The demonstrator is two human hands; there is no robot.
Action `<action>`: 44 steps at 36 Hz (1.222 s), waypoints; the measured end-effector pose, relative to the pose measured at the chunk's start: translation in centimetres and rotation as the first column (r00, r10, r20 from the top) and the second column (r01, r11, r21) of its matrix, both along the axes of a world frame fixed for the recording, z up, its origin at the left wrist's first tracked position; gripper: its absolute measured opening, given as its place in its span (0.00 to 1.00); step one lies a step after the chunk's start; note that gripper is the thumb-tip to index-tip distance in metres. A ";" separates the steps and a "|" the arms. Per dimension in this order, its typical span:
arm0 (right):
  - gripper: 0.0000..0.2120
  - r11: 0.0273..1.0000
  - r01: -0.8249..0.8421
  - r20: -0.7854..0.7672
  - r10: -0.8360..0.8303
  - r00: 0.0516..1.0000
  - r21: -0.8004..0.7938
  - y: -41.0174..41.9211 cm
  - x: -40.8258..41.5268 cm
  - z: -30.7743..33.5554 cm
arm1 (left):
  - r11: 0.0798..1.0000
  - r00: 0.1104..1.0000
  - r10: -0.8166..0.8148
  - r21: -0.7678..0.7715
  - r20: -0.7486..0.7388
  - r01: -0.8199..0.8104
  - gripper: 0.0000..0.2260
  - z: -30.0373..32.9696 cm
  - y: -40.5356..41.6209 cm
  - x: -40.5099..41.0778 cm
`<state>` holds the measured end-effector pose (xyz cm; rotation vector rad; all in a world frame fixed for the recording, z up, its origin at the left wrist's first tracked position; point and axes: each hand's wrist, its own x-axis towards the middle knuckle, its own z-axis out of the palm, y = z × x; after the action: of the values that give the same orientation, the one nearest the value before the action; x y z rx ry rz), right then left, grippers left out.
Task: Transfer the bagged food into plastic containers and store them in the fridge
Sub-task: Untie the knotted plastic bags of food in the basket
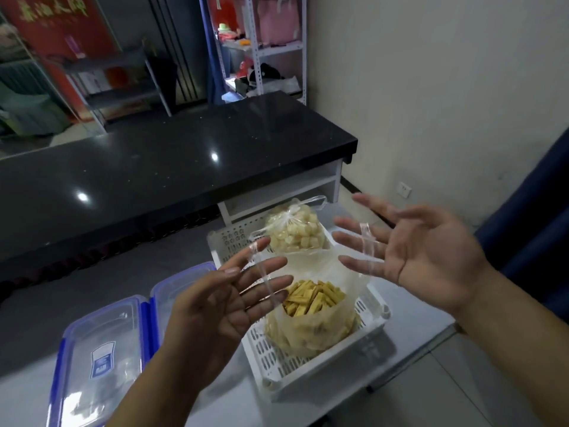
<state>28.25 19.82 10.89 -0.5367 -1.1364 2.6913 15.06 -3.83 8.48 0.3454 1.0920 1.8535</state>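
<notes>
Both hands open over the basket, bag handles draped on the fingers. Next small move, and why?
Probably curl both hands, left hand and right hand, round the handles of the open bag of yellow sticks: the loops only hang over straight fingers, nothing gripped.

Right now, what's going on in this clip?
A person is opening the nearer bag of yellow sticks in the white basket: the left hand and right hand, fingers straight, stretch its handles apart. The tied bag of pale chunks sits behind it. Two lidded plastic containers wait to the left, nothing transferred yet.
</notes>
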 end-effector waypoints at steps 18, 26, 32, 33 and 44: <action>0.28 0.966 -0.217 0.189 0.189 0.963 0.140 1.7 1.7 0.4 | 0.998 1.000 -0.026 -0.061 -0.015 0.025 0.37 -1.3 -0.7 2.0; 0.27 0.914 -0.314 0.242 0.254 0.936 0.257 3.1 1.2 0.7 | 0.996 0.991 -0.017 -0.093 -0.133 0.004 0.33 -1.4 -1.0 1.5; 0.28 0.722 -0.379 0.392 0.161 0.906 0.578 6.4 1.3 0.7 | 0.895 0.822 0.108 -0.305 -0.559 -0.325 0.14 -1.1 -1.5 0.1; 0.27 0.693 -0.369 0.409 0.116 0.905 0.620 7.0 1.2 0.6 | 0.872 0.797 0.146 -0.304 -0.586 -0.383 0.10 -1.3 -1.6 -0.3; 0.21 0.415 -0.384 0.434 -0.032 0.900 0.825 8.9 -5.3 -5.0 | 0.795 0.534 -0.169 -0.435 -0.828 -0.423 0.14 -3.0 3.1 -6.4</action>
<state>22.99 28.68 5.92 -0.7498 -2.6067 1.6101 8.61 -0.76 5.52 0.8493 2.3793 1.2864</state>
